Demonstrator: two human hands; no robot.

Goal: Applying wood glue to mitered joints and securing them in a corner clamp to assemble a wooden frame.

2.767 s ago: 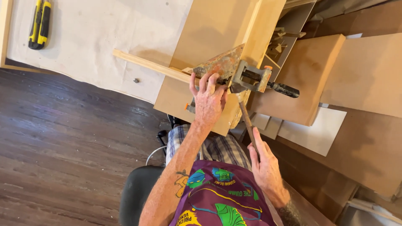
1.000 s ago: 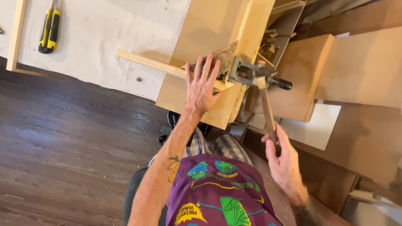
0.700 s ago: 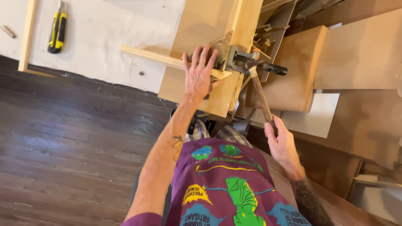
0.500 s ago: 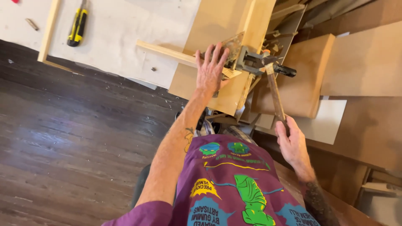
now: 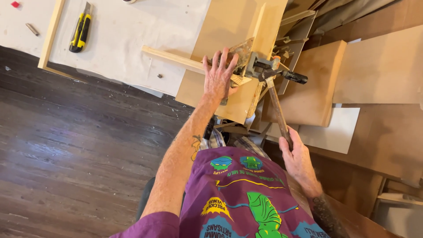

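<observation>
My left hand presses flat, fingers spread, on a worn metal corner clamp that grips a thin wooden strip where it meets an upright strip. They lie on a tan board. My right hand grips the lower end of a hammer's wooden handle. The hammer's head rests against the clamp, beside the clamp's black screw handle.
A yellow and black utility knife and a wooden frame strip lie on the white sheet at the upper left. Dark plank floor spreads to the left. Brown boards and a white panel are stacked at the right.
The view has shifted a little. My right hand has brought the hammer up, so its head now sits against the clamp. My left hand has stayed on the clamp.
</observation>
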